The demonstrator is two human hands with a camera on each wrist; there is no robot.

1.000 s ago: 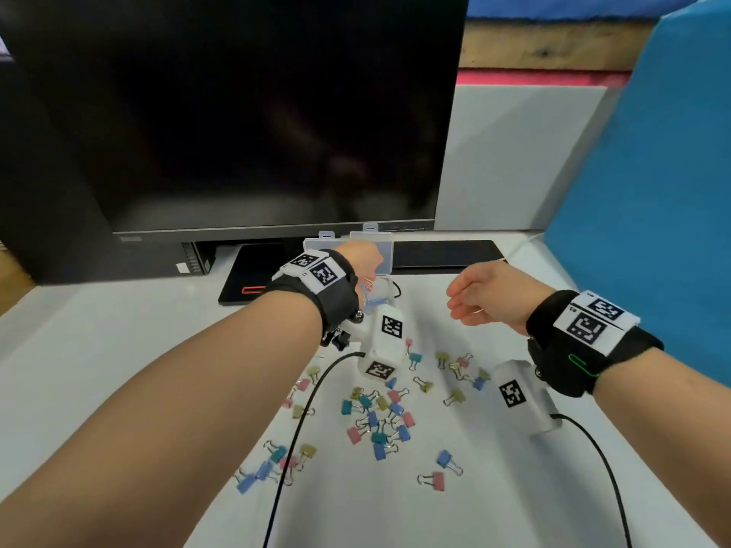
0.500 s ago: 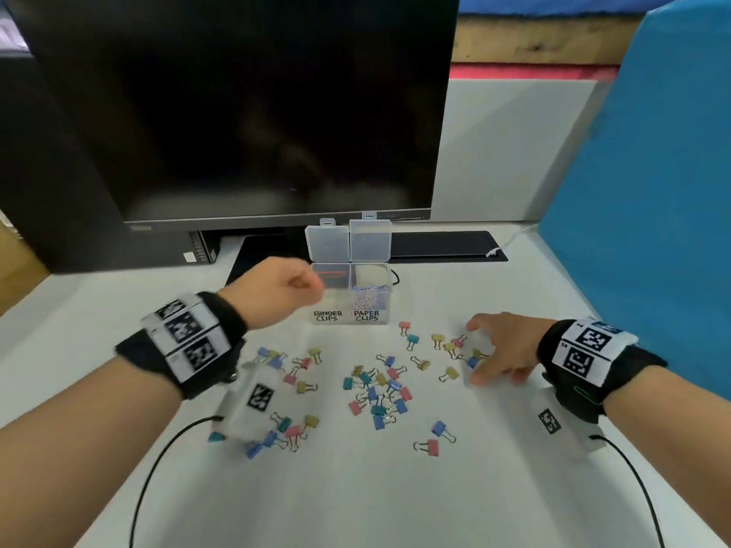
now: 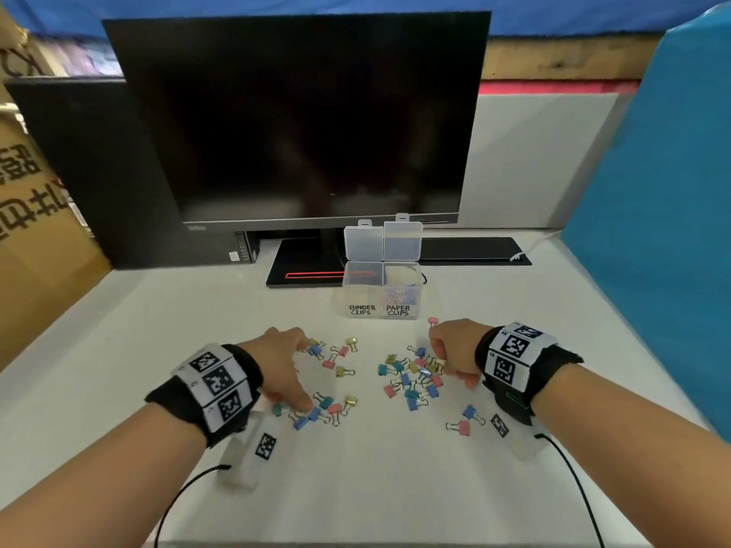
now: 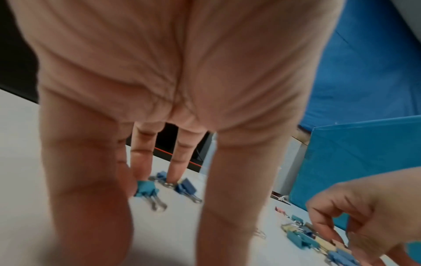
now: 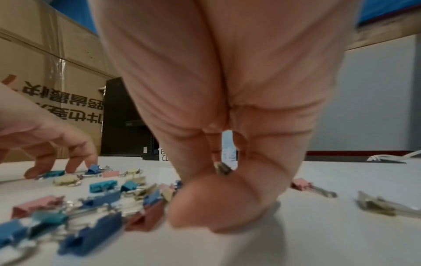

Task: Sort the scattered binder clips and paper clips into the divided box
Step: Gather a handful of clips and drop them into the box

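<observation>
The clear divided box (image 3: 381, 306) stands open before the monitor, labelled BINDER CLIPS on the left and PAPER CLIPS on the right; paper clips (image 3: 395, 298) lie in the right compartment. Coloured binder clips (image 3: 411, 383) are scattered on the white table (image 3: 375, 480). My left hand (image 3: 290, 369) reaches down over the left cluster with fingers (image 4: 176, 162) straight and spread, tips touching a teal clip (image 4: 145, 188) and a blue clip (image 4: 185, 187). My right hand (image 3: 443, 357) is curled at the right cluster and pinches a small yellowish binder clip (image 5: 222, 169).
A dark monitor (image 3: 300, 120) and its black base (image 3: 300, 270) stand behind the box. A blue panel (image 3: 664, 231) walls the right side, and cardboard boxes (image 3: 27, 215) stand at the left. Wrist-camera cables (image 3: 581, 492) trail toward the near table edge.
My left hand dropped from beside the box to the left clip cluster and spread its fingers. My right hand's flat fingers curled onto a clip in the right cluster.
</observation>
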